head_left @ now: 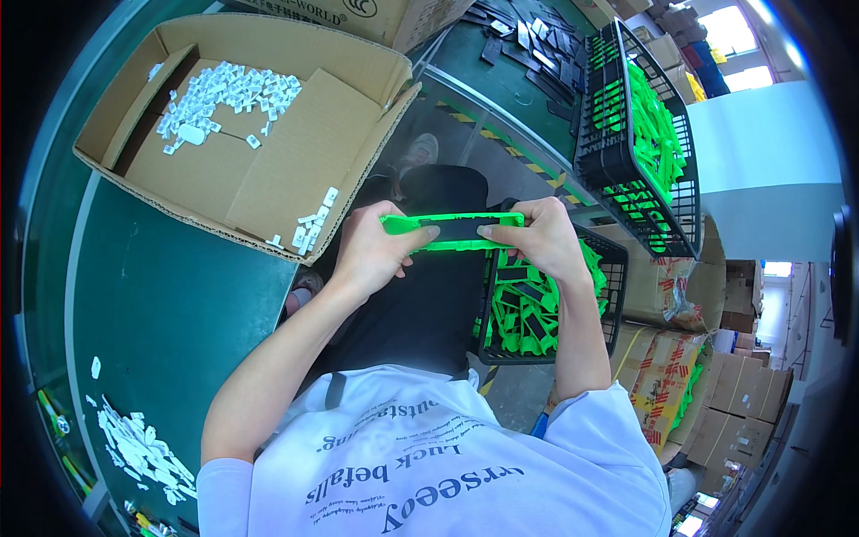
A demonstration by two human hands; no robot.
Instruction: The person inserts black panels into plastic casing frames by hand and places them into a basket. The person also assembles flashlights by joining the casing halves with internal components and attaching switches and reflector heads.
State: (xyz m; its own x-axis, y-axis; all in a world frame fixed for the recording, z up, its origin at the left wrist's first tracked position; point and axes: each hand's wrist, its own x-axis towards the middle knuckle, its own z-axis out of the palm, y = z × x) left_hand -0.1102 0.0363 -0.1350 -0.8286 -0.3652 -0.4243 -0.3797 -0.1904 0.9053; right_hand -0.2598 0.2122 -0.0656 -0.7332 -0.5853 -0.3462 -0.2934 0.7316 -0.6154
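Observation:
Above my lap, both hands grip a long bright-green plastic part (461,244) with a black strip along its middle. My left hand (374,246) is closed on its left end, thumb pressed on the black strip. At the opposite end, my right hand (544,237) pinches it with the thumb on the strip too. Fingers behind the part are mostly hidden. Below my right hand stands a black crate (619,309) full of similar green parts (528,309), some with black strips.
A cardboard box (295,170) with small white pieces (228,94) lies on the green table (179,295) at left; more white pieces (143,452) lie nearer me. Another black crate (595,152) of green parts stands far right, beside black strips (528,45). Cartons (743,385) are stacked at right.

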